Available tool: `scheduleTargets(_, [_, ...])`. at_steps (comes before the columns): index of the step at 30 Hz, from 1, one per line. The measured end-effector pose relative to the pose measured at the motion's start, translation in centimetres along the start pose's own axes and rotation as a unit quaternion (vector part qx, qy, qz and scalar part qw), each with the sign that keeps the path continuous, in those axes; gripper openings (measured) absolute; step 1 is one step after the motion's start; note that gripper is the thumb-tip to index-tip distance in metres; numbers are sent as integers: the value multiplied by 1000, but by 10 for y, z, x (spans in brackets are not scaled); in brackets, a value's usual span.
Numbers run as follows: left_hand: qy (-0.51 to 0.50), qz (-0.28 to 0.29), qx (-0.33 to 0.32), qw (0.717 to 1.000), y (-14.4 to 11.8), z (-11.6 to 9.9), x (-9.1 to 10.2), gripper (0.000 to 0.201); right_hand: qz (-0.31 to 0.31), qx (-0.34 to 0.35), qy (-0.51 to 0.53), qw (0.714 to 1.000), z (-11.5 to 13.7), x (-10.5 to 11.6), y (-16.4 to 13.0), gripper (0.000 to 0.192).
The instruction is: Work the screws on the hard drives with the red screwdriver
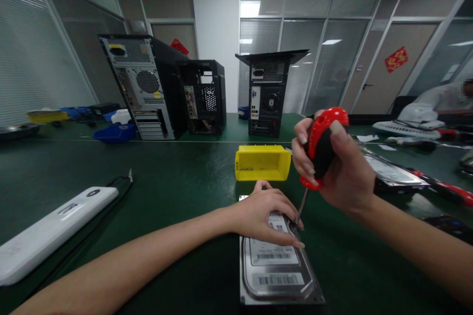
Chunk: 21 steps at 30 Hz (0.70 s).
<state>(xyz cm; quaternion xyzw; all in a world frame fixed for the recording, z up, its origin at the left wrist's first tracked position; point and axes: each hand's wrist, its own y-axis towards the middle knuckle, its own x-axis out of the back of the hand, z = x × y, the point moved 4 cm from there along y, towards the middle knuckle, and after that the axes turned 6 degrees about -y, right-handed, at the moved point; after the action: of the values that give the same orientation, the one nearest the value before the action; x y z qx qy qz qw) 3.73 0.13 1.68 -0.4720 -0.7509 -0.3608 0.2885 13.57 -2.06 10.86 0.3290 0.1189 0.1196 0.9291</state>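
Note:
A silver hard drive [279, 278] with white labels lies on the green table in front of me. My left hand [268, 211] rests across its far half and holds it, the fingers bent over its right edge. In my right hand [338, 172] is a red and black screwdriver [320, 150], held by its thick handle. The metal shaft slants down to the drive's right edge, its tip by my left fingertips. Whether the tip sits in a screw I cannot tell. Just beyond the drive, a yellow bin [263, 166] holds a few small parts that look like screws.
Several computer cases stand at the back, among them a grey-black tower [148, 88] and a black one [266, 93]. On the left lies a white power strip [59, 231] with a black cable. Another hard drive [393, 170] and red-black tools [443, 187] lie right. A person sits far right.

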Motion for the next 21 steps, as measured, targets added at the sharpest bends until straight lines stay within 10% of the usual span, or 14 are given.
scheduleTargets(21, [-2,3,3,1000,0,-1,0,25,-2,-30,-24,999,-1,0,2,31])
